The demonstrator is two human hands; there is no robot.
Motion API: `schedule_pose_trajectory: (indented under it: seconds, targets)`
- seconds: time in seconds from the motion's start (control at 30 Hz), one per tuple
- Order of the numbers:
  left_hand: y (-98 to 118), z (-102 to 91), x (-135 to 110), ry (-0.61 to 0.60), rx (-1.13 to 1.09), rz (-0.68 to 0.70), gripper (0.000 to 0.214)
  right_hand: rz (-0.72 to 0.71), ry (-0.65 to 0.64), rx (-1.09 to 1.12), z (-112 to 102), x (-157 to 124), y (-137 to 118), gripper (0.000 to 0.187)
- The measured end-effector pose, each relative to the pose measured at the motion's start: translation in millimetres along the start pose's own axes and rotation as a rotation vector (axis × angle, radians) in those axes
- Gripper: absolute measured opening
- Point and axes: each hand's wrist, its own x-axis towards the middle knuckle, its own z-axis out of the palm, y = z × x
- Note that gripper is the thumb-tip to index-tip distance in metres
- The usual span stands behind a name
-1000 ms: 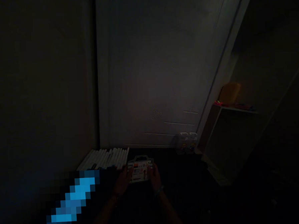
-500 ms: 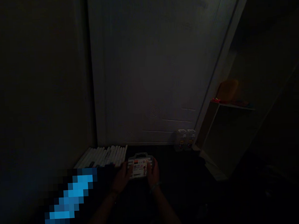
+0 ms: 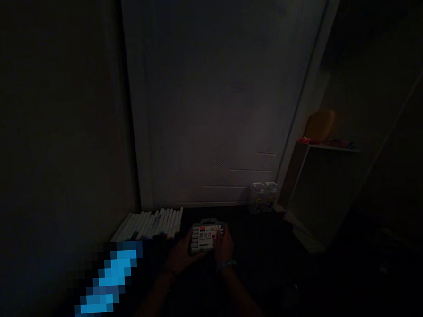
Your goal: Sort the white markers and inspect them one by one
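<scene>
Left hand (image 3: 183, 255) and right hand (image 3: 224, 246) clasp the marker case (image 3: 205, 237), fingers curled on its sides, apparently steadying it. Markers (image 3: 151, 224) lie beyond the left fingers.

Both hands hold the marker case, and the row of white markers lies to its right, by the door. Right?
Not quite. The head view shows the left hand and right hand holding the marker case, but the row of white markers lies to its left, by the door.
</scene>
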Motion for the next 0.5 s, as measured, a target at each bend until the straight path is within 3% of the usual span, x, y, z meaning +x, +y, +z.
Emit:
schedule_pose_trajectory:
  seconds: [0.1, 0.33, 0.5]
  targets:
    - [-8.7, 3.4, 1.2, -0.015, 0.086, -0.009, 0.09, -0.035, -0.022, -0.112, -4.4, 3.3, 5.4, 0.048]
    - [-23.2, 8.8, 5.3, -0.07, 0.285, 0.035, 0.065, -0.051, -0.108, -0.286, -29.7, 19.9, 22.9, 0.041]
    - [-23.1, 6.8, 5.2, -0.094, 0.272, 0.054, 0.062, -0.033, -0.08, -0.362, -53.8, 14.5, 6.7, 0.043]
